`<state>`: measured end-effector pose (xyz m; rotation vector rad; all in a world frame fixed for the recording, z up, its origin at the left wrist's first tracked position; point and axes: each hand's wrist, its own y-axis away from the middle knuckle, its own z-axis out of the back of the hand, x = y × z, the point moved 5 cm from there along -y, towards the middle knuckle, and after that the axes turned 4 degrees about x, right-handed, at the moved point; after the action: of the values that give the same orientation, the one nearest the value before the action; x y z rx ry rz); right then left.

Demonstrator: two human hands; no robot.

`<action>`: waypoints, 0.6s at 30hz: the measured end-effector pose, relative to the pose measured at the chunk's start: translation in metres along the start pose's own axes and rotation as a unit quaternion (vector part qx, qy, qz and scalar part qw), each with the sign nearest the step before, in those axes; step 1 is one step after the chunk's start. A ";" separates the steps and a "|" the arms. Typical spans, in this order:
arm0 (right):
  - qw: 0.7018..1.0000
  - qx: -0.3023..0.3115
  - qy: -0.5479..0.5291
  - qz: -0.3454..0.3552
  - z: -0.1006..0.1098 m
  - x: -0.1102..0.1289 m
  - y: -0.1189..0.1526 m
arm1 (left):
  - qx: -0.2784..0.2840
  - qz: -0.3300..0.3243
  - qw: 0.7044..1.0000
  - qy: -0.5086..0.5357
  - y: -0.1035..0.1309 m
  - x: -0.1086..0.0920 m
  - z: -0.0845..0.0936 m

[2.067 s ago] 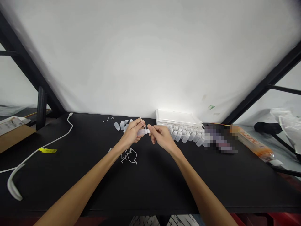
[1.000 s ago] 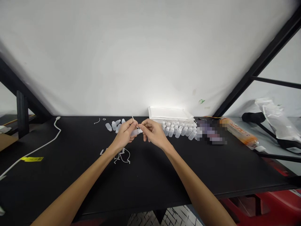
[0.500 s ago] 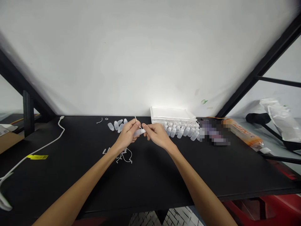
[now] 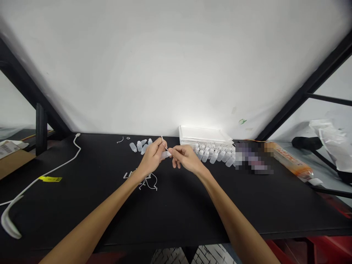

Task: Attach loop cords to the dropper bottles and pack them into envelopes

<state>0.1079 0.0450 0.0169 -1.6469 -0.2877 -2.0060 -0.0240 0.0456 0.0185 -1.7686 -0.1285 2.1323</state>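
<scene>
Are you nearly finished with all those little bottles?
The topped bottles beside the white stack look done. One bottle is in the left hand, the right hand at its end. Probably left: the few loose bottles and thin white tubes.

bottle (image 4: pixel 165 155): frosted plastic | table (image 4: pixel 176 212): matt, smooth | bag (image 4: pixel 337 145): glossy plastic

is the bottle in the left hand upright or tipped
Tipped: the bottle lies nearly sideways in the left hand, one end pointing toward the right hand.
</scene>
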 end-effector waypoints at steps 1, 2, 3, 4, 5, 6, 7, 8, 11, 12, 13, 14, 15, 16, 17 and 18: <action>1.000 -0.003 0.019 -0.005 0.000 -0.002 0.000 | 0.001 -0.005 1.000 -0.009 0.000 0.000 -0.001; 0.999 -0.008 0.035 -0.007 0.000 -0.003 0.000 | 0.007 0.003 1.000 0.000 0.000 0.000 -0.002; 0.999 -0.014 0.045 -0.005 0.001 -0.002 0.000 | 0.015 0.022 0.999 0.024 0.000 0.002 -0.003; 0.999 -0.019 0.049 0.001 0.002 -0.001 0.000 | 0.024 0.047 0.997 0.054 0.000 0.004 -0.004; 0.999 -0.021 0.047 0.010 0.002 0.000 0.000 | 0.030 0.071 0.994 0.083 0.000 0.006 -0.005; 0.999 -0.022 0.038 0.019 0.003 0.003 0.000 | 0.033 0.090 0.990 0.105 0.000 0.007 -0.006; 0.999 -0.019 0.025 0.028 0.003 0.004 0.000 | 0.033 0.101 0.987 0.118 -0.001 0.008 -0.006; 0.999 -0.015 0.012 0.033 0.003 0.006 0.000 | 0.033 0.107 0.986 0.123 -0.001 0.008 -0.005; 0.999 -0.012 0.014 0.040 0.003 0.008 0.001 | 0.034 0.096 0.991 0.085 0.000 0.007 -0.004; 0.999 -0.014 0.030 0.040 0.003 0.008 0.002 | 0.031 0.075 0.996 0.045 0.000 0.004 -0.002; 0.998 -0.017 0.049 0.039 0.002 0.007 0.002 | 0.026 0.041 0.999 -0.008 0.001 0.000 -0.001; 0.997 -0.016 0.067 0.036 0.001 0.007 0.003 | 0.018 0.000 0.998 -0.068 0.002 -0.005 0.000; 0.996 -0.015 0.079 0.032 0.000 0.006 0.003 | 0.008 -0.041 0.992 -0.123 0.003 -0.010 0.002; 0.996 -0.014 0.085 0.028 -0.001 0.004 0.003 | 0.000 -0.071 0.984 -0.163 0.003 -0.013 0.003; 0.996 -0.016 0.083 0.026 -0.002 0.004 0.003 | -0.005 -0.083 0.980 -0.181 0.004 -0.015 0.003; 0.997 -0.019 0.076 0.024 -0.003 0.003 0.003 | -0.004 -0.076 0.981 -0.176 0.003 -0.014 0.004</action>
<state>0.1066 0.0403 0.0188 -1.4985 -0.1529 -2.0987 -0.0269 0.0387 0.0318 -1.3224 -0.3518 2.3103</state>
